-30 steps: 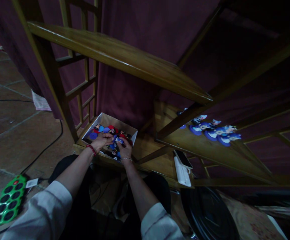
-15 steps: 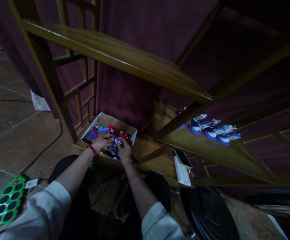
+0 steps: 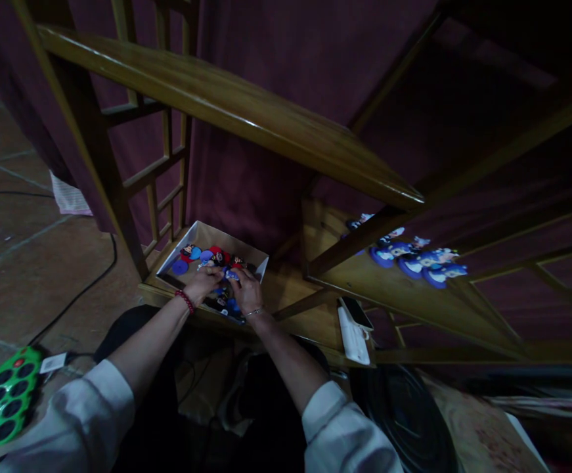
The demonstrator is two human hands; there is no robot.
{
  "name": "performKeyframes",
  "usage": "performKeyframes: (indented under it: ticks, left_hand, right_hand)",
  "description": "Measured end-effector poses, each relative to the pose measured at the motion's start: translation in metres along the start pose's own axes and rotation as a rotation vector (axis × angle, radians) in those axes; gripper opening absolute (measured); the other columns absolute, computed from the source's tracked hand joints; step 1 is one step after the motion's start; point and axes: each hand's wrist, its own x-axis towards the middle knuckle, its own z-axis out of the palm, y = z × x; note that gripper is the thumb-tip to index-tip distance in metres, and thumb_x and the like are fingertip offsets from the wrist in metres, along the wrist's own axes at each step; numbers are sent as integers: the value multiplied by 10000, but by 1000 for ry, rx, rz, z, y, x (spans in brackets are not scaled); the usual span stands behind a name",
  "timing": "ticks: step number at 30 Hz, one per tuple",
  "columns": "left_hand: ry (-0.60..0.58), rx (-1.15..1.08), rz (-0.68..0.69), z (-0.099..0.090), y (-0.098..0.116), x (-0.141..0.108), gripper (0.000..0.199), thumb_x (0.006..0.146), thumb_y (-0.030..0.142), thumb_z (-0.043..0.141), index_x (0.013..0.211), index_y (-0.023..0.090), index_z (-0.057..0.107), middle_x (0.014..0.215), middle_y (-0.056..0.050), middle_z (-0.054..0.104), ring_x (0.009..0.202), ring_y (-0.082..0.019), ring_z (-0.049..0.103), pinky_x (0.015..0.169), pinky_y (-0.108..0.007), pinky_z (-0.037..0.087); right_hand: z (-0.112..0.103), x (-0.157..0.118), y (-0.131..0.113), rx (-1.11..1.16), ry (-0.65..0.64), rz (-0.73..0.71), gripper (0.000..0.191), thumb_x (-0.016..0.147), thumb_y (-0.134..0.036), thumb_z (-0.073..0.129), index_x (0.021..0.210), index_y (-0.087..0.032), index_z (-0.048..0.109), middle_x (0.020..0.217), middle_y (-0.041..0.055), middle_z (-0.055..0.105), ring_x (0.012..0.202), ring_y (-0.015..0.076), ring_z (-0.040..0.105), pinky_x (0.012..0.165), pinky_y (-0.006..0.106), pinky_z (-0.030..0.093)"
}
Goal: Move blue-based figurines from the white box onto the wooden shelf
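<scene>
A white-edged box [image 3: 171, 257] on the low wooden shelf holds several small figures with red, blue and black parts and round bases. Over the box, my right hand [image 3: 246, 289] is closed on a small blue and white figure [image 3: 232, 274]. My left hand [image 3: 205, 282] meets it from the left, fingertips pressed together at the figure's left side; what they pinch is too small to make out. A purple-blue disc [image 3: 180, 267] lies at the box's left end.
Several blue and white figures [image 3: 411, 264] stand on the higher wooden shelf [image 3: 364, 279] at the right. A phone [image 3: 356, 313] lies on a white object [image 3: 353, 338]. A wooden beam [image 3: 226, 105] crosses above. A green power strip [image 3: 7, 397] is on the floor.
My left hand's fingers have drawn together from a more spread pose. My right hand has turned a little, still on the blue and white figure. The view has shifted slightly.
</scene>
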Motion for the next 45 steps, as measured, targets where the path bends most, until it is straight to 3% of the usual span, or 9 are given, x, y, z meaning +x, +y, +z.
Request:
performKeyframes:
  ticks: [7,15,26,36,45]
  left_hand:
    - [91,-9,21,7,1,-5,156,722,66,520,585,127,562,646,-18,601,686,-134,584,705,-280,497]
    - [123,-55,50,11,7,-10,120,670,51,530,577,123,552,607,-12,569,618,-111,560,623,-242,501]
    - [77,-47,96,15,10,-10,91,676,87,563,591,117,551,630,-16,573,648,-113,559,676,-268,482]
    - [75,13,85,20,9,-15,55,668,146,601,670,93,589,624,-28,607,643,-129,568,679,-283,470]
    - [25,-59,71,17,9,-14,67,652,131,608,618,107,555,653,-37,602,703,-144,579,679,-290,487]
  right_hand:
    - [-7,9,-8,-263,-155,-96,223,810,-188,457,995,-195,582,985,90,592,964,205,504,857,315,386]
    - [-16,20,-25,-438,-297,-63,183,813,-198,463,966,-179,562,990,71,594,994,170,497,858,266,378]
    - [-32,31,-29,-447,-351,-64,215,801,-213,467,980,-166,575,996,79,614,924,162,558,803,243,405]
    - [-31,28,-31,-480,-347,55,212,800,-270,465,934,-187,607,892,68,657,835,178,602,720,246,422]
    - [-42,32,-35,-516,-407,-139,175,806,-199,449,900,-157,591,952,84,614,931,170,538,820,251,385]
